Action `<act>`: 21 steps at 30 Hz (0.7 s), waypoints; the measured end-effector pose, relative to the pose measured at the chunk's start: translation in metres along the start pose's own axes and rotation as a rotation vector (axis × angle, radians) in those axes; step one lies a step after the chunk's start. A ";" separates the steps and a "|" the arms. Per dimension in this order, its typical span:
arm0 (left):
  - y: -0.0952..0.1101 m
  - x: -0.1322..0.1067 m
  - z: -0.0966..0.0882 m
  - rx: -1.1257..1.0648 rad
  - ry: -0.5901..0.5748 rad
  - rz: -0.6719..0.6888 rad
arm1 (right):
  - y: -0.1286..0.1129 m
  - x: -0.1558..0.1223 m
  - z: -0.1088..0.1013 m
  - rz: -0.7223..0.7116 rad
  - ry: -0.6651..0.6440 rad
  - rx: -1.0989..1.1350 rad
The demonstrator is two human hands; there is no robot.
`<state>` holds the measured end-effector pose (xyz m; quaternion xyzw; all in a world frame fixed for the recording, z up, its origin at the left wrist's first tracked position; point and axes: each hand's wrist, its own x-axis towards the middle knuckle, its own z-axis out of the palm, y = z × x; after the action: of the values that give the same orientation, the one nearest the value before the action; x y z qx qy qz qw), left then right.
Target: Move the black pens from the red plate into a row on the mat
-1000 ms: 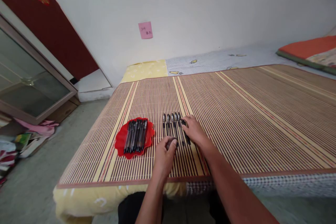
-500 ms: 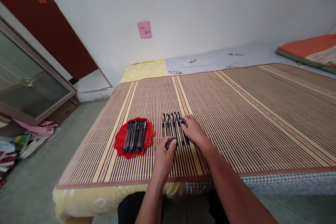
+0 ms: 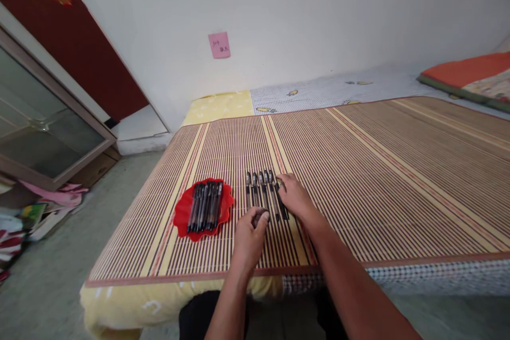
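Note:
Several black-capped pens with clear barrels [image 3: 265, 194] lie side by side in a row on the striped bamboo mat [image 3: 338, 191]. At the row's right end, my right hand [image 3: 295, 195] has its thumb and fingers closed about the upper part of a black pen [image 3: 283, 207], which lies tilted. My left hand [image 3: 250, 228] rests at the near ends of the row, its fingers curled together. Something dark shows between them, but I cannot make out what it is. Left of that hand, a red scalloped plate [image 3: 181, 216] holds several more black pens [image 3: 205, 206].
The mat covers a bed with yellow and checked bedding [image 3: 221, 104]. Folded orange bedding [image 3: 470, 69] lies at the far right. On the wall is a pink note [image 3: 219, 45]. A glass-fronted cabinet [image 3: 43, 122] and scattered items [image 3: 40, 212] stand on the left.
My right hand has shifted slightly at the row's right end, and its fingers now cover the pen's cap. My left hand and the plate have stayed in place.

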<state>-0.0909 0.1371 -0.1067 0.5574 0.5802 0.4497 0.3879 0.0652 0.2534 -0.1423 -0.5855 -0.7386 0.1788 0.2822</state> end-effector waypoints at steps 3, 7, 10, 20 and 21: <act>0.001 -0.001 0.003 0.086 0.001 0.070 | -0.003 0.000 -0.002 -0.018 0.012 -0.037; 0.001 -0.001 0.006 0.128 -0.026 0.111 | -0.007 0.001 -0.003 -0.084 0.028 -0.113; 0.000 -0.001 0.006 0.132 -0.031 0.097 | -0.007 0.001 0.001 -0.109 -0.018 -0.150; 0.001 -0.002 0.006 0.124 -0.050 0.070 | 0.005 0.005 0.015 -0.198 -0.079 -0.157; 0.001 -0.002 0.006 0.124 -0.049 0.072 | 0.005 0.005 0.016 -0.197 -0.073 -0.150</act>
<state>-0.0850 0.1359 -0.1076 0.6117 0.5769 0.4126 0.3504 0.0585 0.2607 -0.1570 -0.5227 -0.8137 0.1158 0.2266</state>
